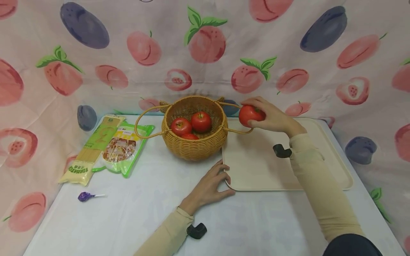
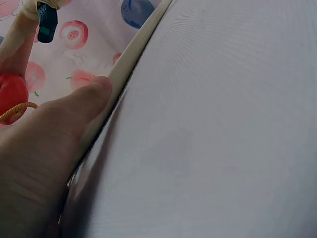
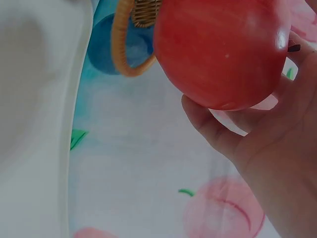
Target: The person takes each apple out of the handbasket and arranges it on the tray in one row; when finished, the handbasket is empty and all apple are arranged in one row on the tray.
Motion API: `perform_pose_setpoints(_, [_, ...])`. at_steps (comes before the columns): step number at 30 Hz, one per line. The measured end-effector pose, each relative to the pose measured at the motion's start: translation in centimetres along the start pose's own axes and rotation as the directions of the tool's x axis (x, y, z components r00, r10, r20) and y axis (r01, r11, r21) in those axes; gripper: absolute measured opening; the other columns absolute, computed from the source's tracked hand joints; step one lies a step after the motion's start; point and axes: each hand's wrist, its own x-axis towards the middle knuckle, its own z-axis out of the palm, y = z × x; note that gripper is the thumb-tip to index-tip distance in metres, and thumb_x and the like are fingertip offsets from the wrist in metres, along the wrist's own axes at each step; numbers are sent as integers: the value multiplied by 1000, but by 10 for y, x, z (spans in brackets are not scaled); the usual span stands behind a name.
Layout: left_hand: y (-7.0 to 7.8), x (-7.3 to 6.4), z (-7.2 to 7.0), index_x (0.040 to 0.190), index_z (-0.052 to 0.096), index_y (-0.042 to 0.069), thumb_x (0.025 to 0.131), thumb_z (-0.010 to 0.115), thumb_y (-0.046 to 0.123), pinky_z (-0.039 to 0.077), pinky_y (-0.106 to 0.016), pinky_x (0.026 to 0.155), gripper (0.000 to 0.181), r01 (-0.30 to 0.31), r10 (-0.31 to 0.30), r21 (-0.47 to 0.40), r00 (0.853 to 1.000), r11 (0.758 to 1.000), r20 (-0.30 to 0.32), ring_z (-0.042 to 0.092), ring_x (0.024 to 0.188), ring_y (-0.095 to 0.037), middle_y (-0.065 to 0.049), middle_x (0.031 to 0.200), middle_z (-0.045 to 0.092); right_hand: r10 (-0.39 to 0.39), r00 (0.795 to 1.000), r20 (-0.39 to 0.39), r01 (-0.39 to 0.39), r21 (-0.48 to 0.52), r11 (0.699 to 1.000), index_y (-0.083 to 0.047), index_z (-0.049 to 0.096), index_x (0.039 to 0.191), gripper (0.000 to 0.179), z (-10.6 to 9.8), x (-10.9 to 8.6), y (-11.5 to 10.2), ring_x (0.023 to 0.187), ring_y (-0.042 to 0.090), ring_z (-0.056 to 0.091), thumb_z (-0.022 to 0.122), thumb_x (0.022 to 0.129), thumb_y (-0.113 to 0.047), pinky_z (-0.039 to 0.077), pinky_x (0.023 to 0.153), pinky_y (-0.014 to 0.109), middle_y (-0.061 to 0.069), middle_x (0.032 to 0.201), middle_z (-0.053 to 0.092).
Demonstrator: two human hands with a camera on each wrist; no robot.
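Observation:
A red apple (image 1: 251, 115) is in my right hand (image 1: 272, 117), held between thumb and fingers above the far left part of the cream tray (image 1: 266, 170). Its dark stem shows in the right wrist view, where the fruit (image 3: 223, 49) overlaps the basket's handle (image 3: 120, 37). Left of the tray stands a round wicker basket (image 1: 193, 147) with several red apples (image 1: 201, 122) inside, one mostly hidden by the front wall. My left hand (image 1: 209, 185) grips the tray's near left corner, fingers bent over its side rim and thumb (image 2: 94, 96) along the front rim.
A noodle packet (image 1: 84, 156) and a green-edged food bag (image 1: 123, 149) lie overlapping at the left. In front of them is a purple-wrapped lollipop (image 1: 84, 196). The basket's loop handles stick out to both sides, the right one over the tray's edge. A fruit-print cloth hangs behind.

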Motion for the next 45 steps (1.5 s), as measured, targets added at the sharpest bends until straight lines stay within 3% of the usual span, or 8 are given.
perform_pose_setpoints(10, [-1, 2, 2, 93, 55, 19, 84, 70, 36, 29, -35, 117, 24, -1, 2, 69, 1000, 998, -19, 26, 144, -29, -2, 133, 48, 37, 999, -38, -35, 35, 999, -34, 47, 134, 59, -2, -14, 19, 121, 24, 41, 72, 81, -28, 43, 96, 53, -2, 141, 38])
perform_pose_setpoints(18, [-1, 1, 3, 93, 54, 18, 85, 69, 33, 30, -35, 117, 22, 17, -16, 34, 999, 999, -30, 27, 143, -30, -3, 133, 48, 122, 993, 3, -122, 61, 991, -36, 44, 135, 58, -2, -26, 27, 123, 26, 39, 69, 84, -29, 44, 96, 54, -2, 141, 36])
perform_pose_setpoints(28, [-1, 2, 1, 92, 54, 19, 85, 69, 33, 27, -33, 118, 22, 30, -29, 32, 999, 999, -31, 27, 143, -28, -2, 132, 49, 143, 990, -6, -142, 48, 989, -34, 44, 136, 57, -1, -36, 43, 122, 26, 40, 68, 85, -27, 42, 97, 52, 1, 140, 36])
perform_pose_setpoints(40, [-2, 2, 1, 91, 55, 18, 84, 69, 33, 27, -34, 118, 22, 4, -2, 37, 999, 999, -45, 28, 143, -28, -2, 130, 50, 136, 991, -10, -136, -9, 991, -15, 47, 136, 59, 14, -35, 65, 122, 31, 40, 69, 82, -22, 40, 97, 54, 12, 135, 40])
perform_pose_setpoints(45, [-1, 2, 0, 92, 55, 18, 85, 69, 33, 25, -32, 119, 22, 14, -13, 37, 999, 999, -32, 27, 143, -27, -2, 130, 50, 168, 985, 25, -168, -7, 986, -15, 45, 137, 61, 21, -33, 71, 121, 32, 41, 70, 81, -22, 42, 98, 55, 12, 137, 38])
